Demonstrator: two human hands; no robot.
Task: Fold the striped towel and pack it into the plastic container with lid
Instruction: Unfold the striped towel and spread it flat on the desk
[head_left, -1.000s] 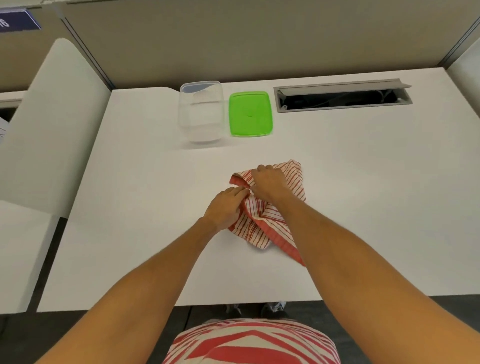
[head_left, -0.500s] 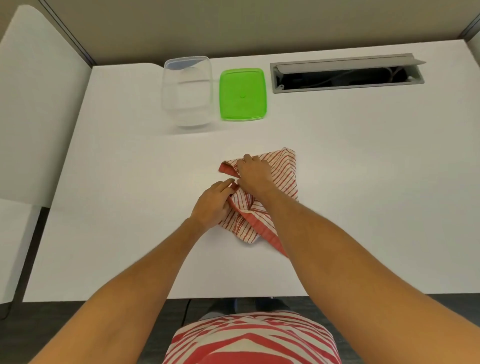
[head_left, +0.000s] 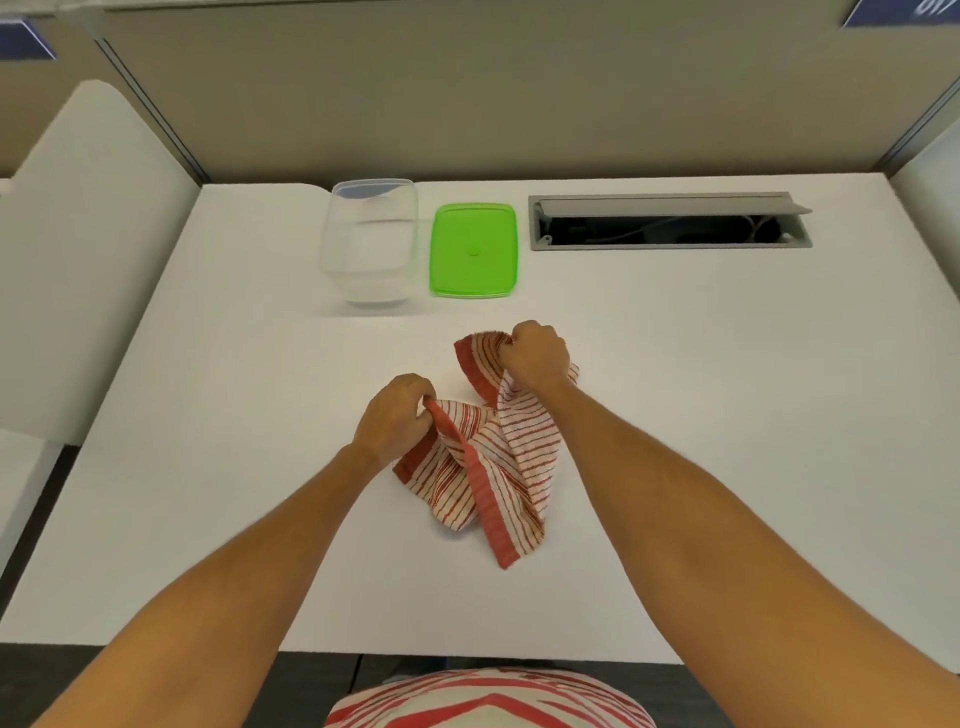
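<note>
The red-and-white striped towel is bunched and partly raised over the middle of the white table. My left hand pinches its left edge, while my right hand grips a corner farther back and higher. The rest of the cloth hangs crumpled toward me. Behind the towel stands the clear plastic container, open and holding nothing, with its green lid lying flat just to its right.
A grey cable hatch is sunk into the table at the back right, its flap open. Beige partition walls close off the back. White side panels stand at left and right. The table's front edge runs close to my body.
My hands, which were close together on the crumpled towel, have pulled apart: the right one went back and up, the left one to the left, lifting and spreading the cloth.
</note>
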